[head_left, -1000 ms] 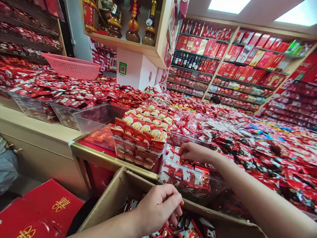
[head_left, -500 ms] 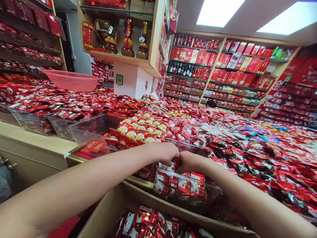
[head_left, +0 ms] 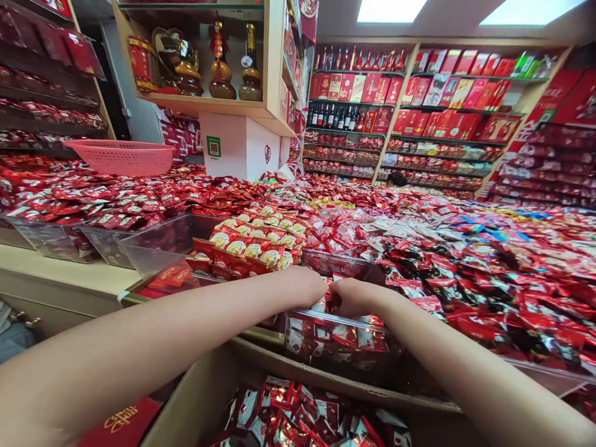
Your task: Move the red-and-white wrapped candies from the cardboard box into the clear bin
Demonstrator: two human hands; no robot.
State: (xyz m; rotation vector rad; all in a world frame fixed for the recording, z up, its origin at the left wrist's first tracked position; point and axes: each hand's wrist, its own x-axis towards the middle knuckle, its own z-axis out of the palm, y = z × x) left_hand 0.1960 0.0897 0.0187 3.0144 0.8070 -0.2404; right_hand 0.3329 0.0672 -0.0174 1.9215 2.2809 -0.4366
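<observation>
My left hand (head_left: 308,287) is bent downward over a clear plastic bin (head_left: 344,318) of small red-and-white wrapped packets (head_left: 347,338). Its fingers are curled and mostly hidden from me. Close beside it, my right hand (head_left: 351,295) reaches into the same bin with fingers closed among the packets. Whatever either hand grips is hidden. Below my forearms stands an open cardboard box (head_left: 298,366) with more red-and-white packets (head_left: 288,416) inside.
Left of my hands, packets with a yellow picture (head_left: 256,248) stand in rows by another clear bin (head_left: 153,245). Heaped packets (head_left: 465,267) spread to the right. A pink basket (head_left: 123,157) rests on packets at the left. A cabinet (head_left: 200,102) holds gourd-shaped bottles above a white box (head_left: 228,146).
My view has shifted slightly, with the shelves sitting higher and more of the cardboard box's contents showing. Both hands stay at the bin, a little farther apart.
</observation>
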